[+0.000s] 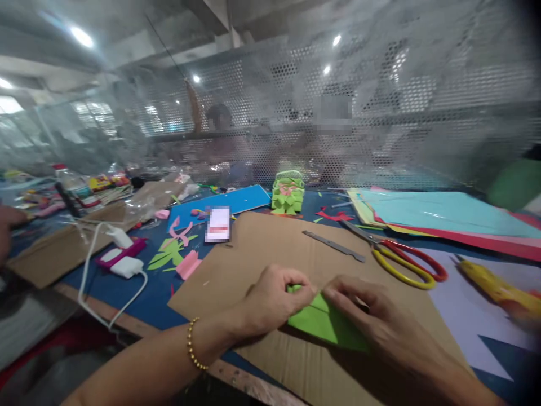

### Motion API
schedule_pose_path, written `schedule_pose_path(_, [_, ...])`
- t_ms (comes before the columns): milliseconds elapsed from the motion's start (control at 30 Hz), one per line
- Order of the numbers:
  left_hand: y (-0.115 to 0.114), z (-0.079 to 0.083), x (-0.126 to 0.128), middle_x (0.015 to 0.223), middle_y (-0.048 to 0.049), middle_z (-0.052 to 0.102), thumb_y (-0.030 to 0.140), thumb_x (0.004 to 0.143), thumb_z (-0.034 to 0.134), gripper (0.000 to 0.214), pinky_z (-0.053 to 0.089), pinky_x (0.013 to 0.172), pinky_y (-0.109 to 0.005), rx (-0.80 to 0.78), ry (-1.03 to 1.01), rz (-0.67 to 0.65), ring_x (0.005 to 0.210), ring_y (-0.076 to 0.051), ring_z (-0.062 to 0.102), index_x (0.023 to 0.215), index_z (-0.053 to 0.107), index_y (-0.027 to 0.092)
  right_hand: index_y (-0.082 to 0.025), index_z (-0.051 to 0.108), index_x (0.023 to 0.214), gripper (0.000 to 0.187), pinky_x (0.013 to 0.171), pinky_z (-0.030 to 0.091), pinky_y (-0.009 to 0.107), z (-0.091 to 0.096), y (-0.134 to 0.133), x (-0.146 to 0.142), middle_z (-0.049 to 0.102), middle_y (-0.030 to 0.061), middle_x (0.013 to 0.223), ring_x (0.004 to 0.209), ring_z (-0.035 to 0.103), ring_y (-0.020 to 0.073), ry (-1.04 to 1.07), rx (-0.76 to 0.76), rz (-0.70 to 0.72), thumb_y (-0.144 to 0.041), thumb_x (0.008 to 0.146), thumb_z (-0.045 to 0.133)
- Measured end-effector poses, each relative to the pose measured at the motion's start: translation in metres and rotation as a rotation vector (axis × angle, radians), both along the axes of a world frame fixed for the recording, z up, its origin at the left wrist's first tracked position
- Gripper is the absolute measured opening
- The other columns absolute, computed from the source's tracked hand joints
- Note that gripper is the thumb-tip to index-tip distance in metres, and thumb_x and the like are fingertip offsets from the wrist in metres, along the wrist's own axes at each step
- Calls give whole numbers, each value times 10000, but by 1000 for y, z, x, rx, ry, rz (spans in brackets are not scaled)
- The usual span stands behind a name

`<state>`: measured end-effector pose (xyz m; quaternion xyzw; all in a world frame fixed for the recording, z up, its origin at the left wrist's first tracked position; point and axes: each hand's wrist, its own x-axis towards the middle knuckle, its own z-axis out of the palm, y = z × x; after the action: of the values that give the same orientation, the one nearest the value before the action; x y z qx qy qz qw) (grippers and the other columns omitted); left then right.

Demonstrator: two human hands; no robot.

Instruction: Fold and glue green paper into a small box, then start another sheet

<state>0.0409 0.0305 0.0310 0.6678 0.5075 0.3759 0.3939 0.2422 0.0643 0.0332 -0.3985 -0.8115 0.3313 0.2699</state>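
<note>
A folded piece of bright green paper is between my hands, over a sheet of brown cardboard. My left hand, with a beaded bracelet at the wrist, pinches the paper's upper left edge. The thumb and fingers of my right hand close on its upper right edge, near the left fingertips. Part of the paper is hidden under the right hand. Beyond the hands, a flat metal blade lies on the cardboard. Scissors with red and yellow handles rest to the right.
A yellow glue gun lies far right on pale purple paper. Coloured sheets are stacked behind it. A small green paper basket stands at the back. Green scraps, a white cable and chargers lie left.
</note>
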Motion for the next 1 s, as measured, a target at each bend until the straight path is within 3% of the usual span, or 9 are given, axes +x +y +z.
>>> schedule_pose_path(133, [5,2,-5,655,28,490,373,868,575,291,311,569,-238,25,-51,90,645,-125,439,685,633,155,-198,654,728,462,537,377,269,-1,6,5,561,5,624,582,507,156,94,-168,-61,-604,902,519])
schedule_pose_path(233, [4,5,-6,646,29,478,374,862,588,297,302,563,-239,15,-96,86,631,-121,419,669,618,151,-183,646,668,465,509,354,262,3,6,5,550,7,593,553,470,144,135,-247,-134,-627,801,607])
schedule_pose_path(500, [4,8,-7,665,18,503,441,859,623,348,328,565,-233,-48,-211,71,641,-123,438,685,614,141,-184,607,629,425,501,342,246,14,2,1,516,-5,573,543,439,127,135,-289,-246,-602,703,604])
schedule_pose_path(800, [9,0,-9,635,22,498,447,835,632,346,315,554,-238,-32,-190,97,619,-121,428,670,616,143,-188,618,665,357,527,388,247,10,6,4,549,4,611,586,501,148,101,-222,-171,-529,770,604])
schedule_pose_path(1000, [24,-14,-10,640,8,528,499,794,641,380,347,554,-244,-65,-191,73,608,-133,459,674,622,140,-190,561,654,441,500,344,249,-1,12,5,526,-14,594,548,462,131,80,-176,-142,-574,860,496])
